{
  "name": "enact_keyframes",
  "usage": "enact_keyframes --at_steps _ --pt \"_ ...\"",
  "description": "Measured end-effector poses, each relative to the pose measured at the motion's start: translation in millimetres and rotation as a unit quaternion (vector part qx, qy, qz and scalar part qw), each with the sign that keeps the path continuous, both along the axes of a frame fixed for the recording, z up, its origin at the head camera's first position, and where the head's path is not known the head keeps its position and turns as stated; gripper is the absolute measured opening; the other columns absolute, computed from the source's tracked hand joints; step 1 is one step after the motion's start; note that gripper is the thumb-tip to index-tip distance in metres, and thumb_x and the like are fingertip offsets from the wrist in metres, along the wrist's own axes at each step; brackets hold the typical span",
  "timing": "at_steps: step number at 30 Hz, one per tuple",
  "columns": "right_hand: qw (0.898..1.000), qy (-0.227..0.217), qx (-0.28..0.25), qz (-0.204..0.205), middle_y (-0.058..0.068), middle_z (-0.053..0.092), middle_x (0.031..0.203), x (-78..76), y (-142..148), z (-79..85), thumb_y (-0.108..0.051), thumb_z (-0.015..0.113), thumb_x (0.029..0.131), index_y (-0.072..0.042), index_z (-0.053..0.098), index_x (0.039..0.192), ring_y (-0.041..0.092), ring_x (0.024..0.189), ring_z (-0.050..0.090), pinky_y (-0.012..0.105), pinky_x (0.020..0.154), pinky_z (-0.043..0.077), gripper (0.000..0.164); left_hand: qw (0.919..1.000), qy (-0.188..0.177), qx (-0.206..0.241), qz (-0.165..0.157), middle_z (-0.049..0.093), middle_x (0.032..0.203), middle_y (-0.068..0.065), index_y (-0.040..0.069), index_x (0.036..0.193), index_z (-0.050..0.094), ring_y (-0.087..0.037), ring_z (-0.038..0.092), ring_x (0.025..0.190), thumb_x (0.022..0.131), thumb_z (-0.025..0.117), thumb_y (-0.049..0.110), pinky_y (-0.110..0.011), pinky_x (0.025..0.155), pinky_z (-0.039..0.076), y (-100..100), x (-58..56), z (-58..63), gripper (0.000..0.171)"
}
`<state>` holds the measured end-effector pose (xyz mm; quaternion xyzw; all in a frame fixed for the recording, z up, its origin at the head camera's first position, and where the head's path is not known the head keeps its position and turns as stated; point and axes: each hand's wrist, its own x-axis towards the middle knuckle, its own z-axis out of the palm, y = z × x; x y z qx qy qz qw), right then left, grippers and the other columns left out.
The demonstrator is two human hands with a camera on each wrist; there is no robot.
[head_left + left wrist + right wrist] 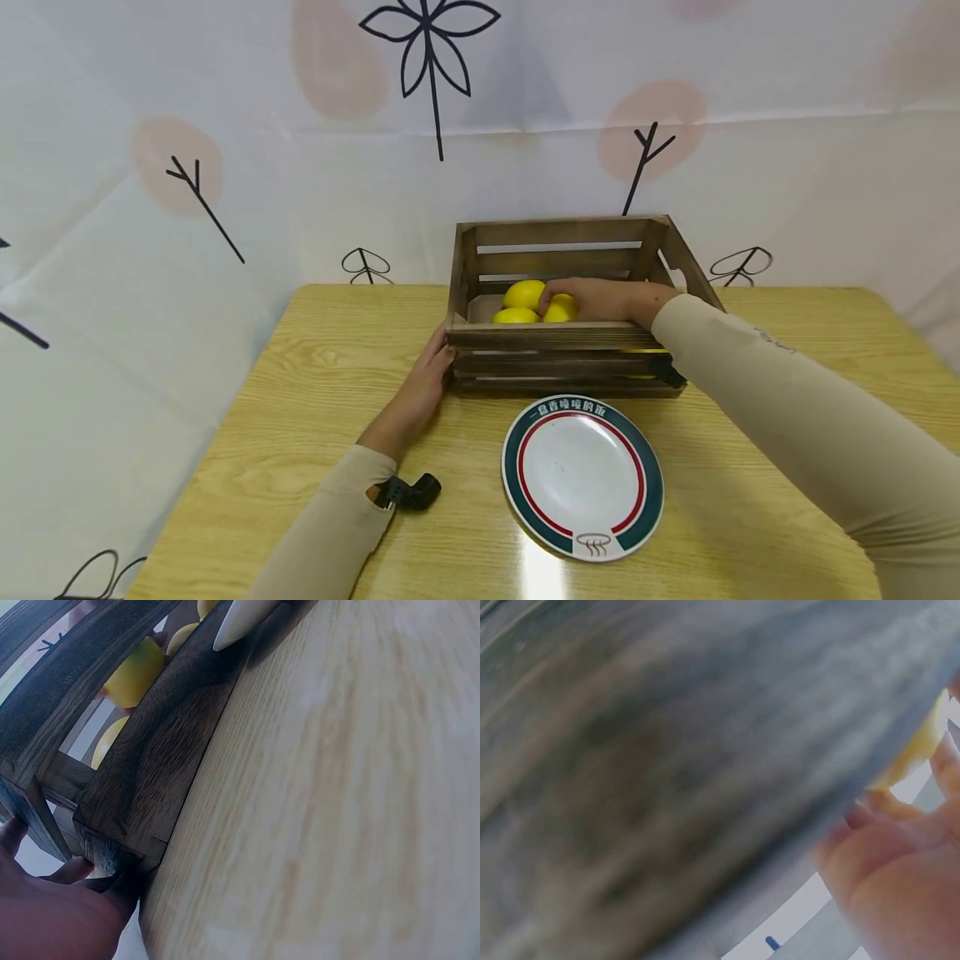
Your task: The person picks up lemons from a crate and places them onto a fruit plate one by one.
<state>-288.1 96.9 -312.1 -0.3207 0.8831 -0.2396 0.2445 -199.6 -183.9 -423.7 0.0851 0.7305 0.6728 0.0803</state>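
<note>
A dark wooden slatted crate (555,337) holds several yellow lemons, two of them at its left, a rear lemon (523,293) and a front lemon (516,316). My right hand (596,298) reaches over the front wall into the crate, fingers curled over another lemon (559,310). In the right wrist view, that yellow fruit (915,754) shows beside the fingers, partly covered by a blurred slat. Against the crate's left side rests my left hand (423,383), its fingers extended. The left wrist view has its fingertips (75,870) touching the slat ends at the corner.
In front of the crate lies a round plate (581,475) with a green rim and a red ring. Both stand on a light wood table (300,417). Behind hangs a white cloth (525,167) with plant drawings, close to the crate's back.
</note>
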Motion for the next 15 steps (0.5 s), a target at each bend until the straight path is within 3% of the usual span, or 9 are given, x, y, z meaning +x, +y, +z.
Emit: enact_keyframes --at_steps 4,7,11,15 --pt "0.997 0.070 -0.010 -0.036 0.024 0.051 0.134 2.9 2.1 2.3 -0.018 0.071 0.093 -0.008 0.053 0.128 0.039 0.118 0.048 0.059 0.106 0.038 0.040 1.0000 -0.001 -0.008 0.000 0.015 0.168 -0.001 0.032 0.160 0.017 -0.024 0.010 0.154 0.110 0.033 0.033 -0.050 0.123 0.013 2.1 -0.9 -0.5 0.053" --pt "0.989 0.129 -0.024 -0.075 0.023 0.052 0.136 4.5 4.1 4.2 -0.021 0.072 0.093 -0.008 0.052 0.133 0.037 0.115 0.051 0.055 0.101 0.044 0.047 1.0000 0.000 -0.009 0.004 0.015 0.168 -0.001 0.032 0.160 0.018 -0.023 0.011 0.154 0.110 0.033 0.034 -0.049 0.123 0.013 3.2 -1.2 -0.8 0.053" --pt "0.977 0.156 -0.058 -0.135 0.021 0.047 0.140 7.7 6.5 10.0 -0.028 0.072 0.093 -0.010 0.049 0.141 0.035 0.113 0.051 0.051 0.095 0.049 0.056 1.0000 0.001 -0.002 0.000 0.014 0.168 -0.003 0.030 0.161 0.017 -0.025 0.011 0.154 0.110 0.033 0.032 -0.049 0.123 0.013 3.5 -1.6 -1.9 0.053" --pt "0.964 0.182 -0.095 -0.171 0.021 0.042 0.144 15.2 7.8 20.8 -0.035 0.070 0.094 -0.013 0.047 0.145 0.036 0.115 0.050 0.052 0.093 0.049 0.060 1.0000 -0.003 -0.006 0.005 0.015 0.167 -0.002 0.030 0.161 0.017 -0.025 0.012 0.154 0.110 0.034 0.032 -0.049 0.123 0.014 2.3 -0.4 -0.6 0.053"
